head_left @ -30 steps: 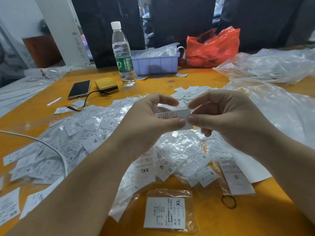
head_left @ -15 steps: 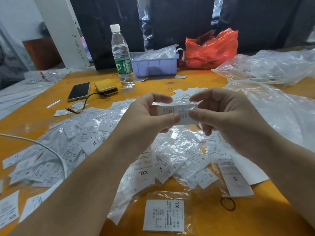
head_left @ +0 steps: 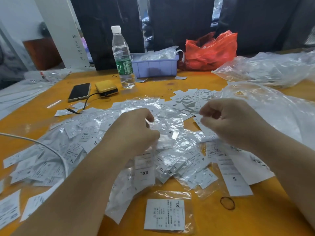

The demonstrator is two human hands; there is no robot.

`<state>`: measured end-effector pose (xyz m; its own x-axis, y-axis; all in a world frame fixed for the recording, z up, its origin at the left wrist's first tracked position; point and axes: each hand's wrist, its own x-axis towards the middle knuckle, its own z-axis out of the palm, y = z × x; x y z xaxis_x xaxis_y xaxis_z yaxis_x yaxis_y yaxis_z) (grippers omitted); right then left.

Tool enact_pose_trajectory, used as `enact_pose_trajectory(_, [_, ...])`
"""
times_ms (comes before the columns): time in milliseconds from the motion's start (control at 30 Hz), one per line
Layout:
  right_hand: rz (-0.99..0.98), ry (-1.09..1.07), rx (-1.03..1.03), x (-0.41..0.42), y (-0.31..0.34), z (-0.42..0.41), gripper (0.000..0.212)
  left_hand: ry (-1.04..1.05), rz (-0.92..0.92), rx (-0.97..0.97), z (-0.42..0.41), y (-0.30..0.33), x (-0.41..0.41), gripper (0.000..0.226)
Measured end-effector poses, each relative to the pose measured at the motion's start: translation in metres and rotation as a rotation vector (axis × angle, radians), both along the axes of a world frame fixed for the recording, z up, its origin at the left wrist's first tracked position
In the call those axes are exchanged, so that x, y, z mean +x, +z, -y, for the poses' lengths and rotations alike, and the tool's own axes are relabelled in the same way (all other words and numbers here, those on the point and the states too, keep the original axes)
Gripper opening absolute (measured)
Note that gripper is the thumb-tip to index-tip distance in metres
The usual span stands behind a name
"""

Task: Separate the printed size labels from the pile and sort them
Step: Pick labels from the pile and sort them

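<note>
Labels lie heaped across the table; left hand curls low over the heap, grasp unclear, right hand beside it, fingers curled, apparently pinching clear film

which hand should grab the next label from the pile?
Left, probably. The left hand is low over the middle of the label pile, curled fingers right at the crinkled sleeves. The right hand sits by the pile's right edge, fingers curled, seemingly holding nothing.
</note>
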<state>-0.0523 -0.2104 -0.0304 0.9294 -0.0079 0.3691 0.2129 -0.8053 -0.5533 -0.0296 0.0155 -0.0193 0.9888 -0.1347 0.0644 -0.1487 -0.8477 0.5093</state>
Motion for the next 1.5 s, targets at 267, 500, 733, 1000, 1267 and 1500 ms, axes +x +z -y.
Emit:
enact_pose_trajectory(267, [-0.271, -0.079, -0.274, 0.002, -0.004, -0.012, 0.053, -0.187, 0.147, 0.023, 0.015, -0.006, -0.011, 0.029])
enact_pose_trajectory(500, [-0.110, -0.061, -0.309, 0.002, -0.005, -0.015, 0.037, -0.302, 0.092, -0.053, 0.018, -0.010, -0.013, 0.016])
enact_pose_trajectory(733, [0.132, 0.135, 0.033, -0.008, 0.002, -0.019, 0.029, -0.293, 0.131, -0.185, 0.019, -0.009, -0.013, 0.026])
enact_pose_trajectory(1000, [-0.066, 0.334, 0.243, -0.015, 0.011, -0.021, 0.017, -0.341, 0.214, -0.328, 0.022, -0.008, -0.014, 0.012])
enact_pose_trajectory(1267, [-0.031, -0.171, -0.278, -0.018, 0.027, 0.007, 0.031, -0.363, 0.168, -0.358, 0.021, -0.007, -0.017, 0.014])
enact_pose_trajectory(1500, [-0.353, -0.296, -0.478, -0.016, 0.026, 0.015, 0.040, -0.387, 0.128, -0.334, 0.024, -0.009, -0.018, 0.014])
